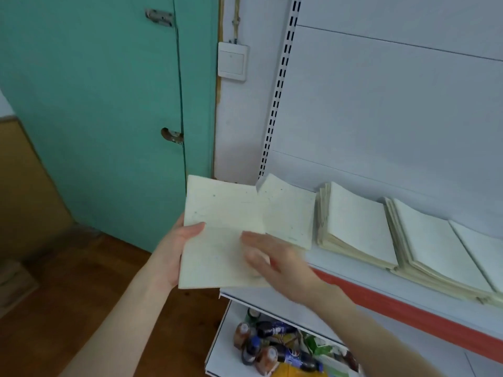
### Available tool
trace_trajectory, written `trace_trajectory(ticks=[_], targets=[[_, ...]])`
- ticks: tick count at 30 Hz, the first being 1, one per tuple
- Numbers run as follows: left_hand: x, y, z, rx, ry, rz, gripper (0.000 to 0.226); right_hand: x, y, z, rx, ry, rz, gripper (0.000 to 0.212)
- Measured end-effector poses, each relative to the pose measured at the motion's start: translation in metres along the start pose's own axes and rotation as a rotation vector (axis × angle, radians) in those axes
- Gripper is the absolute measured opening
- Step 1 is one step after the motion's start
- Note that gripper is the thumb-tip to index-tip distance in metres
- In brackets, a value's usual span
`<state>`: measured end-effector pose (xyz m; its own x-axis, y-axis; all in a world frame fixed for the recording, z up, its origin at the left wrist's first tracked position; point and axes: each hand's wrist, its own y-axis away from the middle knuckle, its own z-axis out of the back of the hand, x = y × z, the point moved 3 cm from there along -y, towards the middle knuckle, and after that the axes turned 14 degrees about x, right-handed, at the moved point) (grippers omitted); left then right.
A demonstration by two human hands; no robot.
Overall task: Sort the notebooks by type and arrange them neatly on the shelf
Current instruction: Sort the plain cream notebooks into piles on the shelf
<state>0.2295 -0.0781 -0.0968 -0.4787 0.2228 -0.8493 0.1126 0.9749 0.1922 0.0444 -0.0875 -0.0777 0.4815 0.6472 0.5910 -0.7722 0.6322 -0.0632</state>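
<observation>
Cream notebook (217, 213), gripped at its edge by the left hand (174, 251) and steadied under flat fingers of the right hand (277, 265), apparently awaits matching with stacks (359, 227), centre right.

No writing can be read here. Faint marks on the held notebook (217, 240) and the bottle labels (292, 355) are too blurred

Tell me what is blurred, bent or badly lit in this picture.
Head view: motion blur smears the right hand, while the left hand and the notebook it holds look sharper. Head view: the slotted shelf post bows from wide-angle distortion. Head view: light is soft and even, without glare or hard shadows; print on the stacked notebooks is too faint to read.
</observation>
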Motion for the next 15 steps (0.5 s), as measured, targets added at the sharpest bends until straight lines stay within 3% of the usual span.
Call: trace_trajectory(ticks=[3, 7, 12, 15], targets=[[-0.007, 0.010, 0.010, -0.029, 0.005, -0.059, 0.038, -0.049, -0.017, 0.031, -0.082, 0.023, -0.261, 0.051], [-0.014, 0.015, 0.013, -0.034, 0.007, -0.101, 0.036, -0.094, -0.037, 0.025, 0.181, 0.315, -0.515, 0.063], [-0.012, 0.013, 0.021, -0.025, -0.028, -0.157, 0.036, -0.105, -0.044, 0.019, 0.221, 0.504, -0.427, 0.043], [-0.004, -0.003, 0.048, -0.088, -0.109, -0.145, 0.059, -0.104, -0.045, 0.027, 0.229, 0.408, -0.374, 0.039]])
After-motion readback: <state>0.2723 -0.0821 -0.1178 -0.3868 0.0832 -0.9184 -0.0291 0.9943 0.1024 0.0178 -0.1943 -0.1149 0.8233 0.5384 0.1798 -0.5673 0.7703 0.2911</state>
